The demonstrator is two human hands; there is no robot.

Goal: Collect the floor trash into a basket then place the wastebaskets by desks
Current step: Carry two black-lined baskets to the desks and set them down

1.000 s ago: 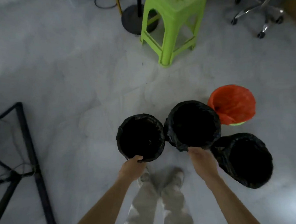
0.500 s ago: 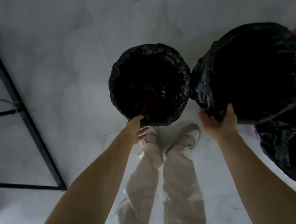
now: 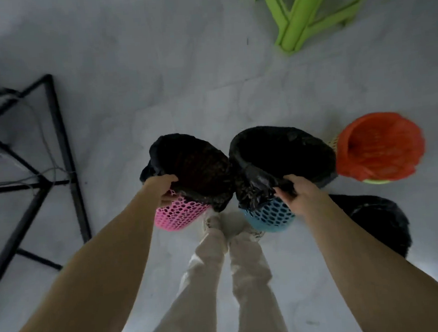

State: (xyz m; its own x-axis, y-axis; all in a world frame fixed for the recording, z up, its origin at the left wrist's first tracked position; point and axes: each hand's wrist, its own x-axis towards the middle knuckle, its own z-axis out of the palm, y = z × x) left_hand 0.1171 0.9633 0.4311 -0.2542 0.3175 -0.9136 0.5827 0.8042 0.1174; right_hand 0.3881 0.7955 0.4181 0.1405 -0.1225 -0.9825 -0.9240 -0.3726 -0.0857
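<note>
My left hand (image 3: 162,189) grips the near rim of a pink mesh wastebasket (image 3: 181,216) lined with a black bag, lifted off the floor and tilted away from me. My right hand (image 3: 296,194) grips the rim of a blue mesh wastebasket (image 3: 270,216), also black-lined and raised. The two baskets touch side by side above my feet. A basket with an orange liner (image 3: 378,147) stands on the floor to the right. Another black-lined basket (image 3: 377,219) sits behind my right forearm, partly hidden.
A black metal frame (image 3: 61,151) with loose cables stands at the left. The legs of a green plastic stool (image 3: 303,17) are at the top right. The floor is pale and smooth around me.
Both baskets have come up off the floor and now tilt, showing their pink and blue mesh sides. The view has pulled back, so the stool and orange basket show again.
</note>
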